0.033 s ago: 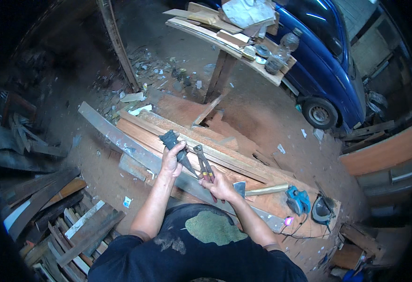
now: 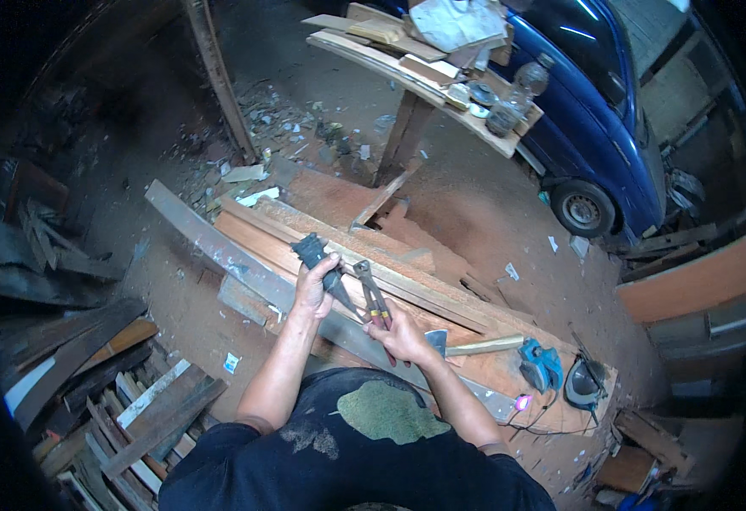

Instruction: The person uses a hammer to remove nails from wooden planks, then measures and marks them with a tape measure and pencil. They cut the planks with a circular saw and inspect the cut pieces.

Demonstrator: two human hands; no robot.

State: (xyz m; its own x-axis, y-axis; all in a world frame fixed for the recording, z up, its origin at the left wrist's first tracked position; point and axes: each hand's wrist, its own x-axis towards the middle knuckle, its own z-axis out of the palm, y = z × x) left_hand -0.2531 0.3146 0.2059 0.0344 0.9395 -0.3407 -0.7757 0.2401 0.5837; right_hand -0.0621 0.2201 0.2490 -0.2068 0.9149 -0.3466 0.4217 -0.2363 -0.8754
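My left hand [image 2: 312,291] is closed around a dark object [image 2: 330,279] with a blocky, ribbed upper end and a long taper; its exact kind is unclear. The narrow end points down toward my right hand [image 2: 399,333], which grips a pair of end-cutting pincers [image 2: 368,289] by their dark red handles with yellow bands. The pincers' head points up and away from me, just right of the dark object. Both hands are above a long wooden plank [image 2: 266,251] on the low bench. A hatchet [image 2: 475,346] with a pale wooden handle lies right of my right hand.
A blue power tool [image 2: 542,364] and a dark bowl-shaped thing [image 2: 584,381] sit at the bench's right end, beside a cable. Beyond stands a raised plank shelf [image 2: 373,61] with wood pieces and a plastic bottle [image 2: 530,78]. A blue car [image 2: 599,111] is behind; scrap wood [image 2: 156,417] lies lower left.
The view has shifted very slightly, so the scene sits a little farther right. Both hands keep the same holds.
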